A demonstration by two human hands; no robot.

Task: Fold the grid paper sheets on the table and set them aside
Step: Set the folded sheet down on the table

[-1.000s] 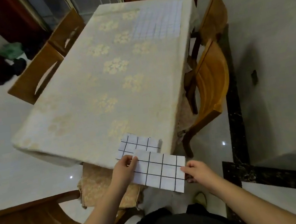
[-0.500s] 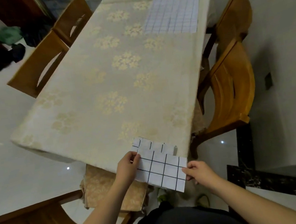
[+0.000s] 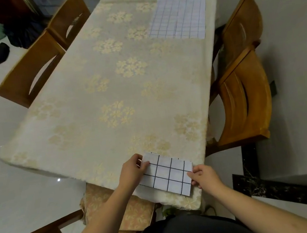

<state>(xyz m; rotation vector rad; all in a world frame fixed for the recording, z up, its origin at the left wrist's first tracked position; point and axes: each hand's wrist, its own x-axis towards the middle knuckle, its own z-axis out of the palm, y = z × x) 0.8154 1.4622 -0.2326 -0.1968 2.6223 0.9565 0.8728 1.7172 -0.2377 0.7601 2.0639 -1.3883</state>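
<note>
At the near counter (image 3: 108,102) edge, we are pinching the folded paper (image 3: 167,175) with both hands, left hand (image 3: 131,171) and right hand (image 3: 205,176) gripping opposite ends.

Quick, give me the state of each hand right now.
Left hand: pinching the left edge of the folded grid paper.
Right hand: pinching its right edge.
</note>
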